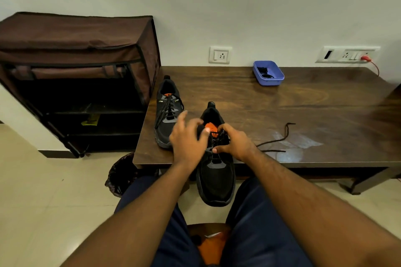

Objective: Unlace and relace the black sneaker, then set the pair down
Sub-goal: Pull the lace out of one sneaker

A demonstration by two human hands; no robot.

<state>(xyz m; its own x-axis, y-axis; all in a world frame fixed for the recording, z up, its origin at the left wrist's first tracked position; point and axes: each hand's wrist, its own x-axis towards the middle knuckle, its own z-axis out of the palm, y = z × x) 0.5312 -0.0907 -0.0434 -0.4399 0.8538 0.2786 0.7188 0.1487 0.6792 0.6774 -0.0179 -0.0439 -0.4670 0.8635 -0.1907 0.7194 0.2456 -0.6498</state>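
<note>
1. The black sneaker [217,171] lay at the table's [303,104] near edge, toe overhanging toward 6 o'clock; its mate [167,115] sat at its 10 o'clock.
2. The left hand [188,136] gripped the collar beside the orange tongue, fingers curled.
3. The right hand [234,141] pinched the lace [273,142] at the upper eyelets; its loose end trailed toward 3 o'clock.
4. Judged best: keep the shoe steadied, feed the lace through evenly, and avoid snagging the loose end.

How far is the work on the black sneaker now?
Partly done. The lace trails loose over the table, with both hands (left hand, right hand) at the eyelets of the near sneaker. Still left: finishing lacing, then setting it beside the other sneaker.
</note>
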